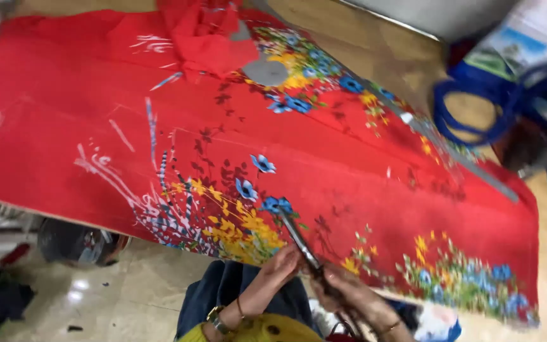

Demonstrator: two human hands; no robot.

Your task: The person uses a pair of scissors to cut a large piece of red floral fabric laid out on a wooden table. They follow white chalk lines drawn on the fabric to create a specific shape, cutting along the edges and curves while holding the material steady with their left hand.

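Blue coiled cord at two o'clock, on the wooden table. Long grey ruler at three o'clock. Dark round bin on the floor at eight o'clock.

Gold wristwatch and thin bracelets on bare wrists, yellow top.

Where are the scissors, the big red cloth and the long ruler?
scissors (299, 240), head view, on the shiny blades
red cloth (64, 114), head view, on a plain red part
ruler (470, 168), head view, on the grey strip's lower half
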